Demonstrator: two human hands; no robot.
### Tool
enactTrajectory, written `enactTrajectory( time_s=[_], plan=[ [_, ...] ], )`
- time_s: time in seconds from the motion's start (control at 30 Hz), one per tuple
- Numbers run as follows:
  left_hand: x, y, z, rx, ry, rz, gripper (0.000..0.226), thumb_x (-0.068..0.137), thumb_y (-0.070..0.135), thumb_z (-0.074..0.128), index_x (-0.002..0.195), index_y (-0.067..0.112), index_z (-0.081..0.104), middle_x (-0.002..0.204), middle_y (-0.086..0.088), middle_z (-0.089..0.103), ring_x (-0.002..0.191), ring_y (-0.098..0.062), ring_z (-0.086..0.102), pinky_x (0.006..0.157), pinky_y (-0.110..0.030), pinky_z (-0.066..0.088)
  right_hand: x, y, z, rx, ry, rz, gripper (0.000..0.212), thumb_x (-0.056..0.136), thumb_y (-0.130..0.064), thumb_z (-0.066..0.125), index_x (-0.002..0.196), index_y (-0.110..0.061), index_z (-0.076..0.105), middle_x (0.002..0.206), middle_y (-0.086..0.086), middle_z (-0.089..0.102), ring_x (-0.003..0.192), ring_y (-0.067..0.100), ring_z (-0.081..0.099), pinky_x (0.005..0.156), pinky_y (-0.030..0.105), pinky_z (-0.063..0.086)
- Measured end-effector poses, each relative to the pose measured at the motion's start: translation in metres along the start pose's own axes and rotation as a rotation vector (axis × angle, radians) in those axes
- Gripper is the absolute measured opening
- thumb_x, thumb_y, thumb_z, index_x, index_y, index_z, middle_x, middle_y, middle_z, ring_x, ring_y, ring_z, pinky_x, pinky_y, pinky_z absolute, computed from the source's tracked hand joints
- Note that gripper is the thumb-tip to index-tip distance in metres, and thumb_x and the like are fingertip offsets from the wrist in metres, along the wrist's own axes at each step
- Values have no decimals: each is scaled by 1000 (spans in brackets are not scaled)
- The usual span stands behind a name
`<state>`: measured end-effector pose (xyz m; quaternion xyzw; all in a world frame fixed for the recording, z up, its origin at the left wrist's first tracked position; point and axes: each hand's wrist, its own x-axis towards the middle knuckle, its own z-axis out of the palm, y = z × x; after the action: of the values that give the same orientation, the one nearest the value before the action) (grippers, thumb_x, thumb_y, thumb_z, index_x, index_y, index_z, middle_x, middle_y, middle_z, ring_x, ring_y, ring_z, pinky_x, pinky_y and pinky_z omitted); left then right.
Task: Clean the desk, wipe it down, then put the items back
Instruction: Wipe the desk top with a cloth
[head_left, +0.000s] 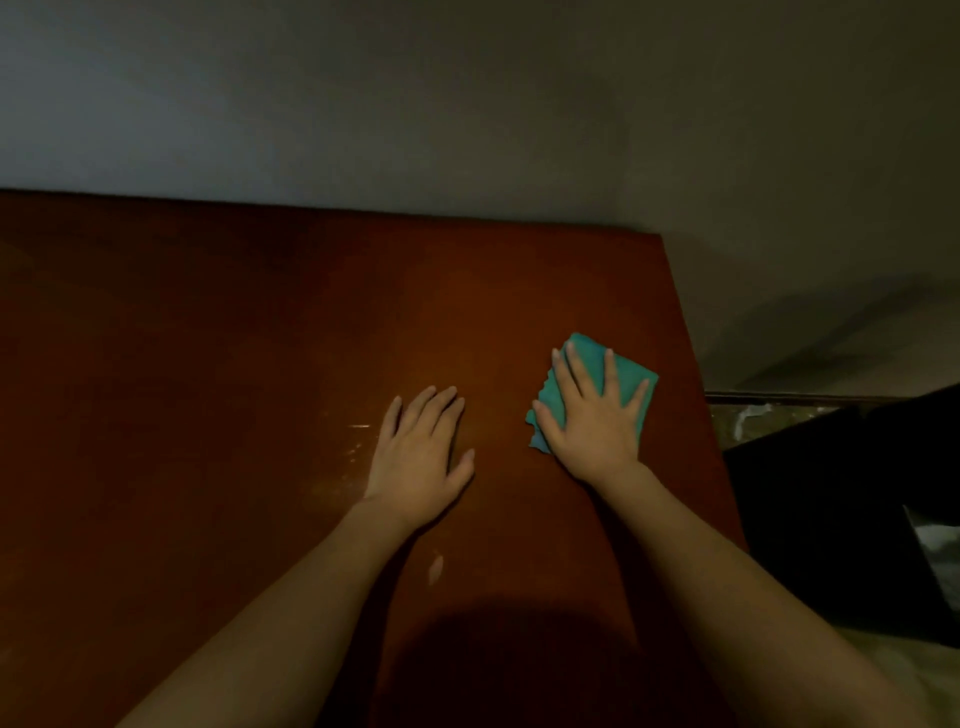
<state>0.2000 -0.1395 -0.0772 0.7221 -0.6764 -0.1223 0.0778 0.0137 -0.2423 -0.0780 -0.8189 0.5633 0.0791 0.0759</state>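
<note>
A reddish-brown wooden desk (234, 338) fills the lower left and middle of the head view. On it near its right edge lies a teal cloth (631, 376). My right hand (592, 415) presses flat on the cloth with the fingers spread and straight. To the left of it my left hand (421, 452) rests palm down on the bare desk top, fingers straight. The cloth's middle is hidden under my right hand.
A plain grey wall (467, 104) stands behind the desk. The desk's right edge (696, 364) runs close to the cloth. Beyond that edge sits a dark object (841, 509) lower down. Pale smears (358, 436) mark the desk left of my left hand.
</note>
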Motion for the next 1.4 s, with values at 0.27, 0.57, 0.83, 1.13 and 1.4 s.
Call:
enactTrajectory(
  time_s=[0.27, 0.57, 0.83, 1.13, 1.4],
  plan=[
    [-38, -105, -28, 9, 42, -106, 65, 87, 50, 33, 140, 13, 43, 146, -2, 41, 139, -19, 31, 113, -39, 8, 23, -140, -1, -33, -10, -155, 67, 95, -60, 16, 151, -29, -6, 158, -11, -12, 144, 30, -17, 107, 66, -8],
    [-104, -259, -73, -30, 98, -283, 68, 87, 54, 29, 142, 15, 40, 147, -1, 39, 141, -19, 28, 114, -37, 7, 36, -332, -1, -61, -36, -296, 69, 94, -59, 15, 150, -27, -10, 158, -10, -15, 144, 30, -19, 108, 66, -7],
    [-184, -415, -113, -64, 143, -487, 64, 89, 52, 36, 142, 17, 39, 147, -1, 40, 141, -19, 28, 114, -35, 5, 48, -543, 1, -119, -49, -517, 69, 94, -61, 14, 149, -28, -12, 158, -10, -16, 143, 30, -20, 109, 68, -6],
    [-258, -549, -148, -88, 154, -668, 67, 85, 54, 29, 135, 15, 50, 138, -3, 51, 133, -21, 42, 111, -39, 21, 57, -732, 6, -161, -10, -677, 71, 95, -60, 17, 151, -24, -8, 159, -6, -9, 145, 31, -12, 108, 67, -4],
    [-308, -637, -168, -81, 248, -758, 69, 85, 55, 27, 139, 16, 44, 144, -2, 44, 136, -19, 35, 112, -34, 20, 62, -864, 13, -175, 21, -737, 80, 94, -62, 18, 151, -10, -5, 159, 8, -7, 146, 30, -9, 110, 65, -1]
  ],
)
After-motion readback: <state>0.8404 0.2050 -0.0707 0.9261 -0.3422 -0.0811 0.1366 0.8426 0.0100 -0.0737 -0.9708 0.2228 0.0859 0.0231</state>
